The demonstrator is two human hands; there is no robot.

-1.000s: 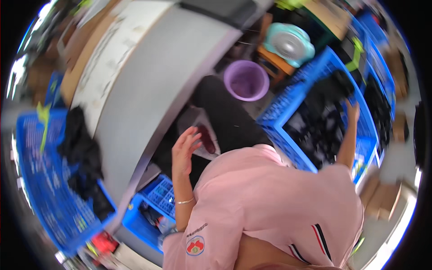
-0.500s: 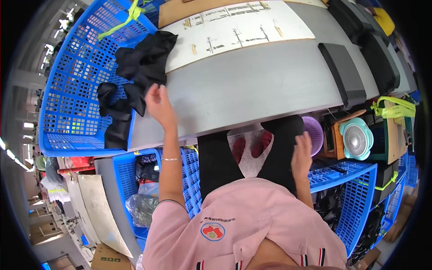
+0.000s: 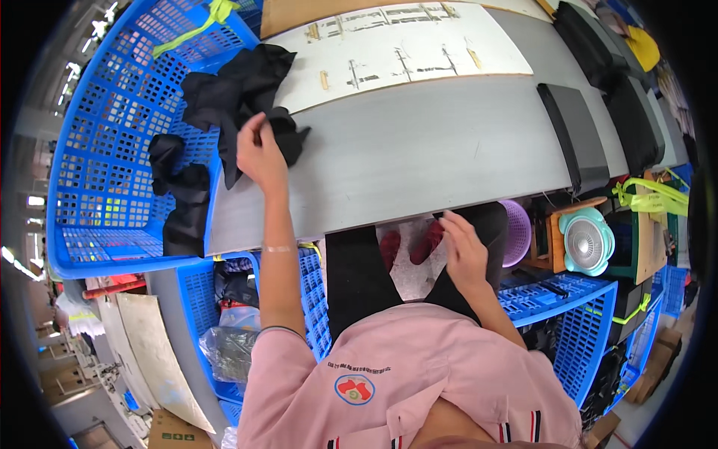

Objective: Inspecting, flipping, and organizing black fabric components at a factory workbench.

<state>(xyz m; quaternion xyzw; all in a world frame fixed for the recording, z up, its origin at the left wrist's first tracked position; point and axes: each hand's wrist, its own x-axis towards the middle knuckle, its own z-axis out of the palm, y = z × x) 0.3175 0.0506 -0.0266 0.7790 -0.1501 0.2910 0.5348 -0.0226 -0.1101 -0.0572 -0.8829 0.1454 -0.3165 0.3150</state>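
My left hand (image 3: 260,156) is at the left end of the grey table, its fingers closed on a piece of black fabric (image 3: 288,137). Part of that fabric shows beyond the wrist, over the tabletop. More black fabric (image 3: 239,82) lies bunched behind it, spilling from the blue plastic basket (image 3: 112,142) onto the table. Where one piece ends and another begins cannot be made out. My right hand (image 3: 467,256) hangs above my lap near the table's front edge, fingers stretched out, with nothing in it.
On the grey table (image 3: 419,142) lies a white board (image 3: 419,56) with slots. Black flat cases (image 3: 572,135) stand at its right end. A purple basket (image 3: 516,232), a turquoise fan (image 3: 587,239) and blue crates (image 3: 557,295) sit low on the right. Another blue crate (image 3: 198,299) is below left.
My left hand has closed on black fabric, and a flap of it now reaches right over the table. My right hand has moved left and inward over my lap.
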